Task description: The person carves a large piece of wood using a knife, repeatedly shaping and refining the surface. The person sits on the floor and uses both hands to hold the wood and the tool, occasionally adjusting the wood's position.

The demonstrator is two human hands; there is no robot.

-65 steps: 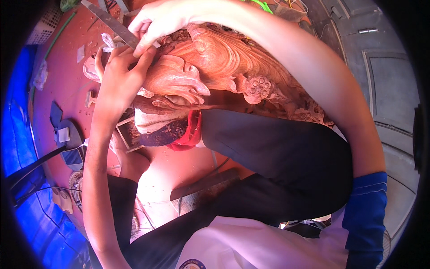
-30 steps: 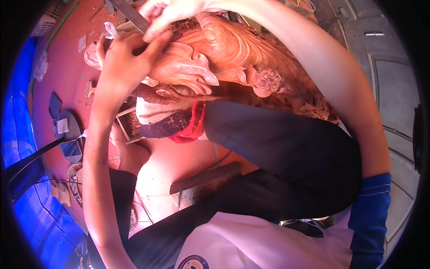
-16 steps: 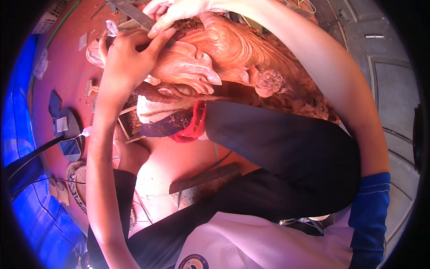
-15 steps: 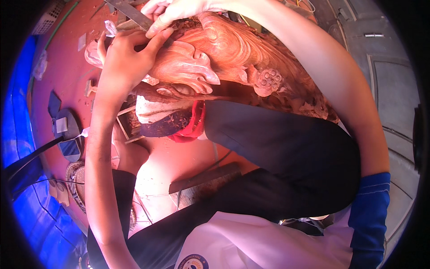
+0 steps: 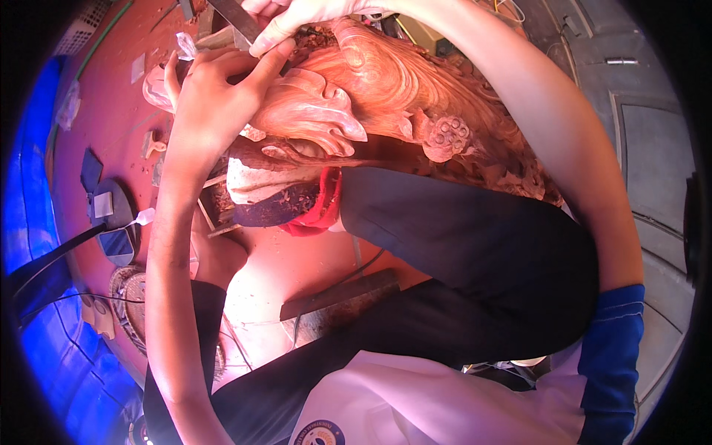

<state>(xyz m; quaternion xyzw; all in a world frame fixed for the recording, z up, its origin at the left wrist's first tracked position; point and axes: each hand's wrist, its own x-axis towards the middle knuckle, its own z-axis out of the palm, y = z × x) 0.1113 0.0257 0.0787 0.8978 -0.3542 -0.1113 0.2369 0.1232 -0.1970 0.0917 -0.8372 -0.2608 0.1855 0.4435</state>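
Observation:
A reddish wood carving (image 5: 386, 78) with swirling grooves, leaf shapes and a seed-pod form lies across the top of the view. My left hand (image 5: 219, 93) is draped over its left end, thumb apart and little finger spread; the tips of the middle fingers are hidden on the far side. My right hand (image 5: 300, 16) reaches round from the right and pinches the lower end of a flat metal strip (image 5: 236, 22), a tool whose kind I cannot make out. Its working end is hidden by my hands. The left thumb is close to the right fingertips.
My bent leg (image 5: 475, 252) is against the carving's near side. A white and red cloth bundle (image 5: 274, 189) with wood chips sits beneath it. A dark wooden board (image 5: 341, 294) lies on the red floor. Left are a dark round-based stand (image 5: 111, 204) and blue sheeting (image 5: 30, 215); right, a grey door (image 5: 653, 148).
The upper end of the metal strip has swung to the right and now stands steeper. Both hands have shifted slightly right with it. The carving stays in place.

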